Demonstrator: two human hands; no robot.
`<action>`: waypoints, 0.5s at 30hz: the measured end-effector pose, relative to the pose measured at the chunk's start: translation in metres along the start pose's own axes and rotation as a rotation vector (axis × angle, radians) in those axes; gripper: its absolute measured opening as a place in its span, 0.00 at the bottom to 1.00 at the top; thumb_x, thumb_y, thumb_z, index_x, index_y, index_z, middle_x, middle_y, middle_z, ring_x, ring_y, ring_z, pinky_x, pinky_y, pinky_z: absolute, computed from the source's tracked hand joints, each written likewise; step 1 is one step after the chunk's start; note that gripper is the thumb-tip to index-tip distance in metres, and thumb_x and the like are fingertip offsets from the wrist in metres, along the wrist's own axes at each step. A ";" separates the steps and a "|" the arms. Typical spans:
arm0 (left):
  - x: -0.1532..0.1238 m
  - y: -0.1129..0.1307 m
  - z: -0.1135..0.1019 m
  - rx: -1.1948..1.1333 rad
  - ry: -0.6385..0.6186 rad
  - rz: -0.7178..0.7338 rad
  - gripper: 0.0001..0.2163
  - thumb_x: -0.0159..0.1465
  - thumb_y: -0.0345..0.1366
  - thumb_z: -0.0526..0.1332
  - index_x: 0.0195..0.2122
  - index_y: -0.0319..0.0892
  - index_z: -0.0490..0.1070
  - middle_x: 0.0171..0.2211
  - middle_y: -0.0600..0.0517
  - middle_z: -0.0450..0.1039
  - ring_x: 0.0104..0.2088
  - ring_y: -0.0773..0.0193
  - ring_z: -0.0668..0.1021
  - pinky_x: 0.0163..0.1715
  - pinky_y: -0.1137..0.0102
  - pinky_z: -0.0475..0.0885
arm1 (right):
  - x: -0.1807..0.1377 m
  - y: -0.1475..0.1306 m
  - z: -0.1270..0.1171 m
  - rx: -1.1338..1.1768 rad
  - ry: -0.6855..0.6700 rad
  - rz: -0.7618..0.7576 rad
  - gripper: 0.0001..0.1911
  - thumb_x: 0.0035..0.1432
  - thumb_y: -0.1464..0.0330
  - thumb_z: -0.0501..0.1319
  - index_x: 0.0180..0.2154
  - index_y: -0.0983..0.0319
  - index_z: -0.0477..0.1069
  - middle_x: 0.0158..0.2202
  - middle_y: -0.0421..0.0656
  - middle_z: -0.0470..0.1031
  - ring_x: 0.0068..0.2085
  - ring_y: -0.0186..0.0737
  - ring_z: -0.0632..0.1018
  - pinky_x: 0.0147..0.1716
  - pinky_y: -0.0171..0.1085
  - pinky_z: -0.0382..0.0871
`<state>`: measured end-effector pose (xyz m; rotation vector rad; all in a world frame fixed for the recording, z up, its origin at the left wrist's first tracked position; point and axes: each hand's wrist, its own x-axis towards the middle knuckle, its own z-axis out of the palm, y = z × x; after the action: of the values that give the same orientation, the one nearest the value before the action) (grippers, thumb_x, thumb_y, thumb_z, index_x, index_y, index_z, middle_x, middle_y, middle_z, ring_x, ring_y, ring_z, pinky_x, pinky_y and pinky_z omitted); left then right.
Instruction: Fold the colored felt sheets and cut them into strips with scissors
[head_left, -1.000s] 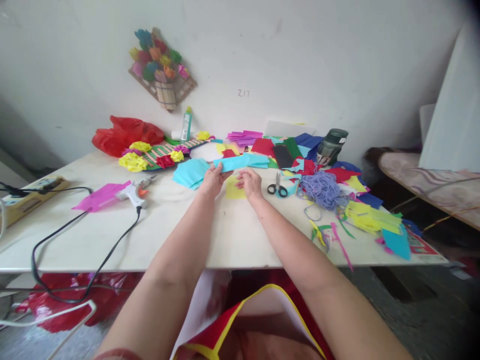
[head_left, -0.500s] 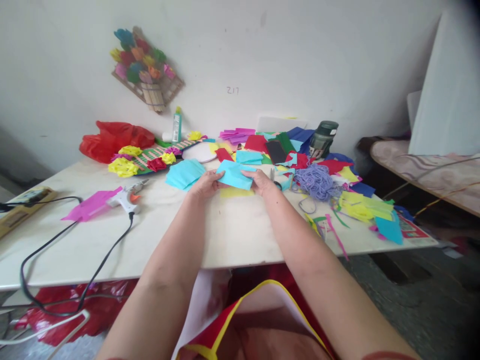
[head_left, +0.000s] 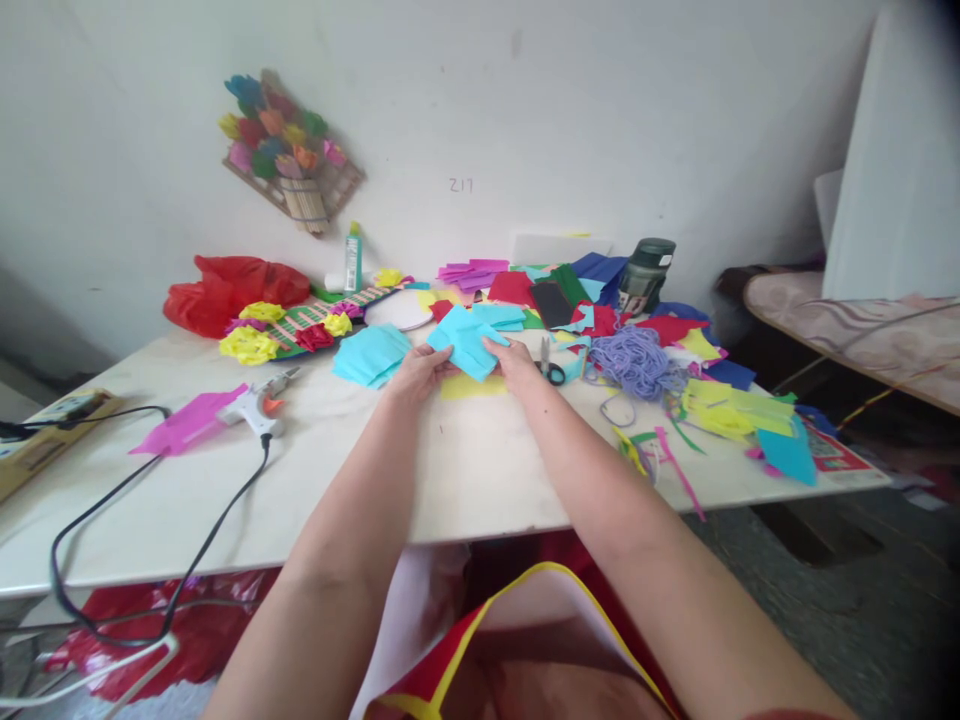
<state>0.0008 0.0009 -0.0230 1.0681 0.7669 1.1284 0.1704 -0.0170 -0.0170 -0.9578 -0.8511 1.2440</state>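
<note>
Both my hands hold one light blue paper piece (head_left: 466, 342) over the white table (head_left: 465, 470). My left hand (head_left: 417, 372) pinches its left edge, and my right hand (head_left: 513, 360) pinches its right edge. Under the paper lies a yellow paper scrap (head_left: 469, 387). A stack of light blue paper (head_left: 371, 355) sits just left of my left hand. Black-handled scissors (head_left: 551, 367) lie just right of my right hand.
A glue gun (head_left: 257, 404) with a black cord (head_left: 187, 540) and a pink paper (head_left: 184, 422) lie at left. Purple yarn (head_left: 636, 362), coloured paper scraps (head_left: 731, 415), a dark green jar (head_left: 645, 276), a glue bottle (head_left: 352, 258) and a red bag (head_left: 232, 285) fill the far side.
The long light blue strip I held has been folded into a shorter, squarer piece and turned between my hands. My view has shifted slightly.
</note>
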 end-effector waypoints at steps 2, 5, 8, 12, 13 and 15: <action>0.000 0.000 -0.001 0.047 0.010 0.028 0.10 0.49 0.35 0.68 0.29 0.36 0.71 0.23 0.50 0.75 0.23 0.65 0.77 0.29 0.69 0.74 | 0.000 -0.002 -0.001 -0.012 -0.026 0.002 0.12 0.40 0.68 0.69 0.30 0.64 0.73 0.26 0.42 0.78 0.34 0.40 0.78 0.37 0.39 0.72; -0.002 0.002 -0.004 0.110 -0.008 0.058 0.14 0.46 0.38 0.70 0.29 0.37 0.70 0.22 0.51 0.74 0.22 0.66 0.76 0.28 0.70 0.73 | 0.000 -0.007 -0.006 -0.057 -0.056 -0.005 0.12 0.41 0.67 0.68 0.31 0.64 0.74 0.26 0.42 0.77 0.32 0.40 0.77 0.35 0.39 0.71; -0.006 0.006 -0.005 0.166 -0.040 0.059 0.15 0.44 0.40 0.71 0.28 0.38 0.70 0.21 0.52 0.73 0.21 0.67 0.74 0.28 0.69 0.73 | 0.001 -0.010 -0.011 -0.094 -0.076 -0.006 0.13 0.41 0.65 0.67 0.32 0.64 0.75 0.26 0.41 0.77 0.30 0.38 0.76 0.33 0.38 0.70; -0.008 0.009 -0.004 0.204 -0.051 0.048 0.16 0.44 0.41 0.70 0.28 0.37 0.70 0.23 0.51 0.73 0.21 0.67 0.74 0.28 0.69 0.73 | 0.000 -0.011 -0.012 -0.169 -0.167 0.026 0.10 0.39 0.67 0.68 0.29 0.64 0.75 0.23 0.40 0.76 0.26 0.35 0.74 0.28 0.35 0.69; -0.008 0.008 -0.004 0.193 -0.037 0.052 0.16 0.45 0.42 0.70 0.28 0.37 0.70 0.23 0.51 0.73 0.22 0.67 0.74 0.29 0.69 0.73 | 0.000 -0.010 -0.012 -0.205 -0.164 0.030 0.09 0.40 0.67 0.68 0.27 0.64 0.75 0.21 0.38 0.74 0.23 0.34 0.72 0.26 0.34 0.68; -0.006 0.007 -0.002 0.145 0.012 0.062 0.16 0.44 0.43 0.70 0.26 0.38 0.69 0.23 0.52 0.72 0.23 0.66 0.75 0.29 0.69 0.73 | 0.000 -0.007 -0.010 -0.270 -0.126 0.016 0.07 0.41 0.67 0.67 0.24 0.63 0.73 0.16 0.36 0.70 0.19 0.32 0.69 0.22 0.33 0.65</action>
<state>-0.0048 -0.0037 -0.0174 1.2147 0.8404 1.1453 0.1819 -0.0181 -0.0139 -1.1110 -1.1334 1.2325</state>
